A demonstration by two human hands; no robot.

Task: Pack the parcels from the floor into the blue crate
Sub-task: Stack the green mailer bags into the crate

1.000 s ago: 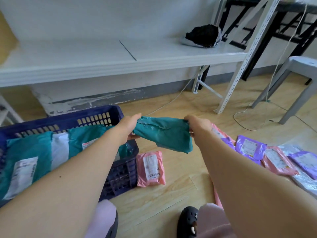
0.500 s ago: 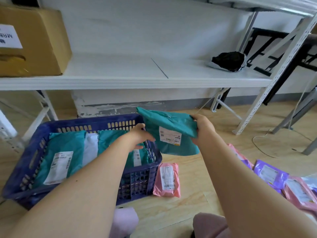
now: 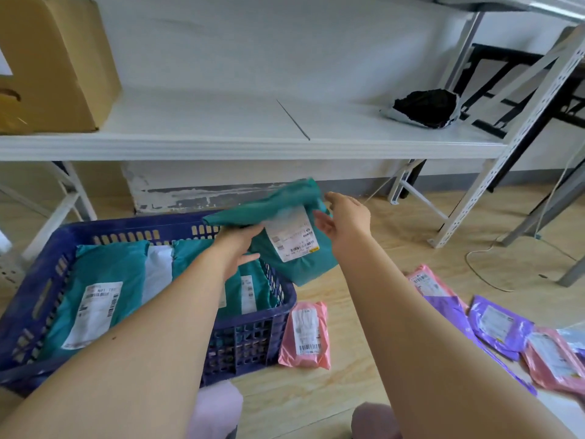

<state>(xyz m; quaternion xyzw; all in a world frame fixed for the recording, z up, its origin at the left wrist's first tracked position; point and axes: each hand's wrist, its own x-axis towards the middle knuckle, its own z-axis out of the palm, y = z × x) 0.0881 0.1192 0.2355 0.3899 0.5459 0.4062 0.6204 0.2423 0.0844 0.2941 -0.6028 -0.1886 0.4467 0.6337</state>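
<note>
1. Dark blue lattice-walled plastic crate [image 3: 250,346]: sitting below and to the left of the left hand [image 3: 237,245].
2. Teal plastic mailer parcel [image 3: 311,267]: hanging over the crate's right rim, label facing up, long axis slanting down to the lower right.
3. Left hand: pinching the parcel's upper-left edge. Being nearer the crate, it is best placed to carry the parcel leftward.
4. Right hand [image 3: 345,220]: hovering just right of the parcel, fingers spread, grasping nothing.
5. Pink plastic mailer parcel [image 3: 305,334]: lying on the wooden floor [image 3: 364,280], below both hands.
</note>
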